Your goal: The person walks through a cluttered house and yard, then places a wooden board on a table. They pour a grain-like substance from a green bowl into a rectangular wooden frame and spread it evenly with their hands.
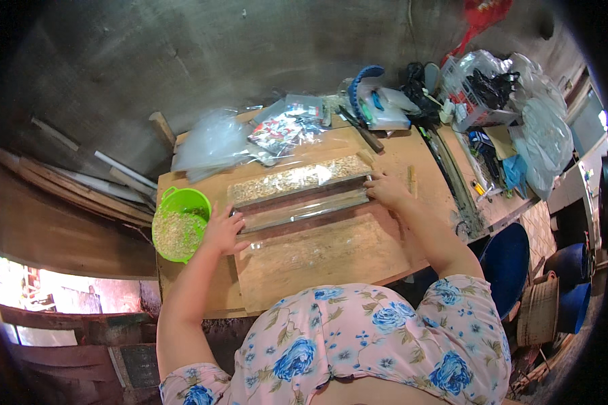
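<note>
A long narrow frame (304, 196) with dark insides and shiny edges lies across the wooden board in front of me. My left hand (223, 233) is at its left end, fingers spread and fingertips touching it, thumb apart on the near side. At the right end, my right hand (386, 189) has its fingers bent over the frame's edge. Just beyond it, a band of pale chopped pieces (297, 179), like nuts or grain, lies under shiny clear plastic. A green basin (186, 197) beside my left hand holds more such pieces.
Clear plastic sheets (213, 143) and colourful printed packets (287, 131) lie at the back. A dark-handled knife (366, 137) rests near them. Right of the board stand a crate (476, 101) with plastic bags and a yellow cutter (478, 187). Blue tubs (505, 266) are below.
</note>
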Motion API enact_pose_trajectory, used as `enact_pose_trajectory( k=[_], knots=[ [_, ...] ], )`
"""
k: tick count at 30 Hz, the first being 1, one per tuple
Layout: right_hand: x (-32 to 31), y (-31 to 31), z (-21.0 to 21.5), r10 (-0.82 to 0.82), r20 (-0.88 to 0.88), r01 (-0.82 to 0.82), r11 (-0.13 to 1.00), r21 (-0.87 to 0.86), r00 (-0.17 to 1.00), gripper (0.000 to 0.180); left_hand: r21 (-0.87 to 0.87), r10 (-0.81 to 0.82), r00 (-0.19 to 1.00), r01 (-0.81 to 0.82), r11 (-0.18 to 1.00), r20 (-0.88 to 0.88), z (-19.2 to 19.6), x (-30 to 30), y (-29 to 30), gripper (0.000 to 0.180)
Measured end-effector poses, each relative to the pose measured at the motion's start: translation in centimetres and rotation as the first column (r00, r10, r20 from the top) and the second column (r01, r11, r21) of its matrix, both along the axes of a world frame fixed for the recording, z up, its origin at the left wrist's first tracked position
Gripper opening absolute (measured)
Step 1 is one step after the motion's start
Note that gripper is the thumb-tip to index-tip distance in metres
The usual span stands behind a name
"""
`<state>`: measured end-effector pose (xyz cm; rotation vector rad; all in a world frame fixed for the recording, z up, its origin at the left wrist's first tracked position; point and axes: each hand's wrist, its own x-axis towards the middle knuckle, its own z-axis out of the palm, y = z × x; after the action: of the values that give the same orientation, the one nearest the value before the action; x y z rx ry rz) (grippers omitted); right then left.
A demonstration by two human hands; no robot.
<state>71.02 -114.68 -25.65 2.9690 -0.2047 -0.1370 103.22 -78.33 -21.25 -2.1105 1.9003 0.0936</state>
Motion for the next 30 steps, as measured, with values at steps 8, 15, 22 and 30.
enact_pose_trajectory(
  k=[8,15,22,30],
  knots=[
    [2.2,3.1,3.7,-0.068,-0.139,0.050,0.991,-0.126,0.988,0.015,-0.025,0.024,1.000,-0.024,0.999,0.002,-0.3,-0.5,-1.4,0.051],
    [1.9,2.4,1.9,-0.119,-0.123,0.113,0.992,-0.049,0.985,0.016,0.038,0.024,0.999,-0.023,0.999,-0.039,0.1,-0.4,-1.5,0.060],
    [4.2,1.5,0.4,-0.299,-0.035,0.293,0.899,0.325,0.954,0.027,0.096,0.084,0.995,-0.078,0.992,-0.054,1.6,-2.1,-3.5,0.060],
    [10.1,6.4,-0.1,-0.140,-0.351,0.298,0.842,0.450,0.926,0.034,0.050,0.186,0.840,-0.187,0.981,-0.510,-0.5,-7.0,-9.4,0.052]
  ],
)
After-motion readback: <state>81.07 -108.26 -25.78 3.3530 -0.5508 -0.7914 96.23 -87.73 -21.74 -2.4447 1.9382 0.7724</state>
